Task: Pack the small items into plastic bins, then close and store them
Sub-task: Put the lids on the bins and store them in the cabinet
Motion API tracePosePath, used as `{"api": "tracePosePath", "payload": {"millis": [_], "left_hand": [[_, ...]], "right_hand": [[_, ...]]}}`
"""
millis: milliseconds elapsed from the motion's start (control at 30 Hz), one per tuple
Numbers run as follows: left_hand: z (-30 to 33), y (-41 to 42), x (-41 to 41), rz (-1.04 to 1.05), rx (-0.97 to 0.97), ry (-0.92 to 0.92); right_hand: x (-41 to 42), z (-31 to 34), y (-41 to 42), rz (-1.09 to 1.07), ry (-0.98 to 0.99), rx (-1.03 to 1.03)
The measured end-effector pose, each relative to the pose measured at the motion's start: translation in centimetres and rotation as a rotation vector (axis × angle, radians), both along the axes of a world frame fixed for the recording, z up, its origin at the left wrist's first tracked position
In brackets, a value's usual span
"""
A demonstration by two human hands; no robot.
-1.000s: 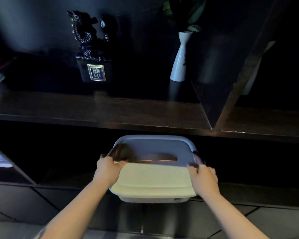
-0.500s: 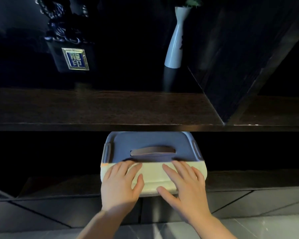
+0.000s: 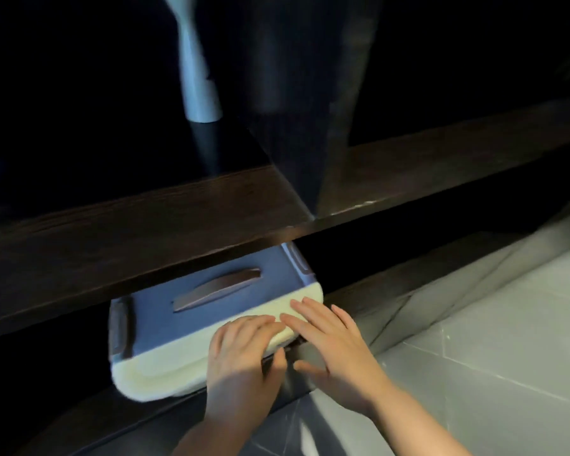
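With our left hand [image 3: 241, 353] and right hand [image 3: 329, 343] spread flat on the near edge of the lidded plastic bin [image 3: 211, 311], half under the dark shelf [image 3: 145, 232], an uneven push could skew it.

A lidded plastic bin with a blue-grey top and cream front [image 3: 211, 311] sits in the lower compartment beneath a dark wooden shelf board [image 3: 139, 232], its front edge projecting toward the pale tiled floor [image 3: 491, 340]. The left hand [image 3: 241, 353] and right hand [image 3: 329, 340] lie flat, side by side, on the bin's front right portion. A white slender vase [image 3: 196, 77] stands on the shelf above, left of a dark upright divider panel [image 3: 306, 103].
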State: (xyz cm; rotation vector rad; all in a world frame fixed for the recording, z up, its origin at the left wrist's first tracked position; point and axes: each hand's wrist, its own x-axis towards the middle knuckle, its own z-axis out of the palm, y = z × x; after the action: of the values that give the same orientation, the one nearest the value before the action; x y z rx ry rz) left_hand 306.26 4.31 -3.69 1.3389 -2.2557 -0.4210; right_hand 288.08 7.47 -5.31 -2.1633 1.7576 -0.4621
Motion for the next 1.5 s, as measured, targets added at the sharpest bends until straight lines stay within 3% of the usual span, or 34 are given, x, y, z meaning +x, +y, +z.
{"api": "tracePosePath", "payload": {"millis": [167, 300, 467, 733, 900, 1267, 1500], "left_hand": [[1.3, 0.5, -10.8, -0.234, 0.127, 0.169], [1.6, 3.6, -21.2, -0.527, 0.126, 0.088], [2.4, 9.9, -34.2, -0.772, 0.145, 0.052], [2.7, 18.1, -50.7, -0.916, 0.234, 0.082], [2.7, 19.8, -57.6, -0.955, 0.250, 0.021], [1.8, 16.6, -79.5, -1.000, 0.245, 0.002], [4.5, 14.6, -95.2, -1.119, 0.159, -0.005]], "right_hand": [[-9.4, 0.1, 7.9, -0.558, -0.044, 0.064], [-17.0, 1.1, 16.4, -0.976, -0.058, 0.074], [-24.8, 3.2, 26.2, -1.271, 0.017, 0.023], [-36.8, 5.6, 37.1, -1.488, 0.146, -0.004], [-42.6, 5.9, 40.5, -1.577, 0.097, 0.033], [-62.9, 3.7, 37.1, -1.651, 0.076, 0.097], [-76.7, 6.1, 33.8, -1.678, 0.126, 0.049]]}}
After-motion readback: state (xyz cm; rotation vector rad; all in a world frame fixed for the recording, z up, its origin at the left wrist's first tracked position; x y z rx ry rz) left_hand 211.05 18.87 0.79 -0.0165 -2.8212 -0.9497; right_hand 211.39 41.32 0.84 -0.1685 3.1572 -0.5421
